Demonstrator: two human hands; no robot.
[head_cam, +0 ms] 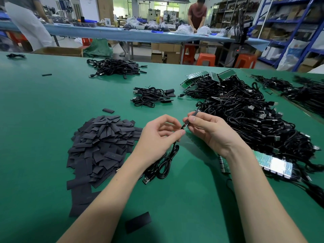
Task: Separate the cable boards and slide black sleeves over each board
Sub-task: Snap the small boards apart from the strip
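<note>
Green table (pixel 43 106): sleeve heap (pixel 100 146) at our left, cable pile (pixel 254 120) right; our left hand (pixel 157 135) and right hand (pixel 208 130) both pinch small board (pixel 184 126), cable (pixel 164 165) dangling

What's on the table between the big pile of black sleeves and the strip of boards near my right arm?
In the head view, a coiled black USB cable lies between the sleeve pile and the board strip, partly under the left hand.
</note>
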